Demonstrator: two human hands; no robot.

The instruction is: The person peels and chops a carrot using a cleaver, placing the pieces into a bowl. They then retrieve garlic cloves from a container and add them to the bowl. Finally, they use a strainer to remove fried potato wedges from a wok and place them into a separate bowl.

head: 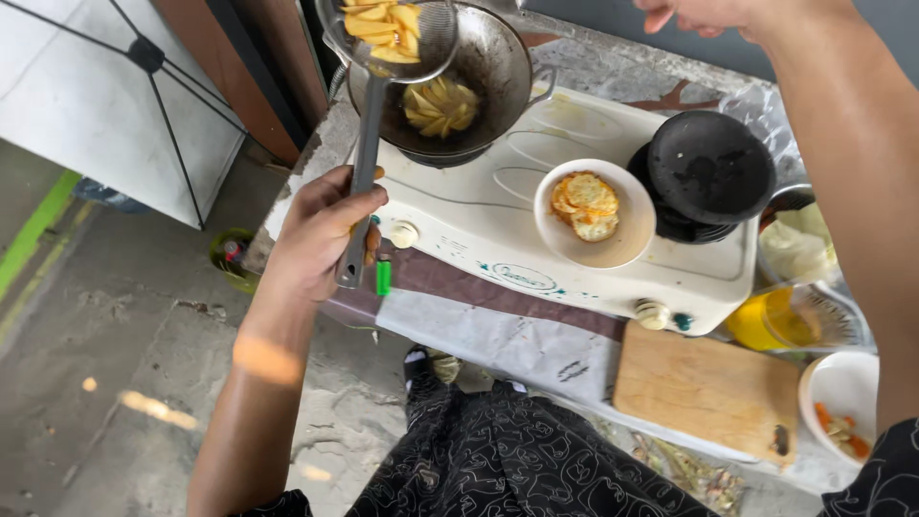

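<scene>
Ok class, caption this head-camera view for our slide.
Left hand lifts a strainer of fried slices above a wok on a white stove.

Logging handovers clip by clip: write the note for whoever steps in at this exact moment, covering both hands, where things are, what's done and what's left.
Left hand grips the handle of the strainer, held above the wok with fried slices in its basket.
Right hand is raised behind the stove, holding nothing visible.
Done: some fried pieces sit in the white bowl on the stove.
Left: more slices are still in the wok; the strainer's load is not yet set down.
</scene>
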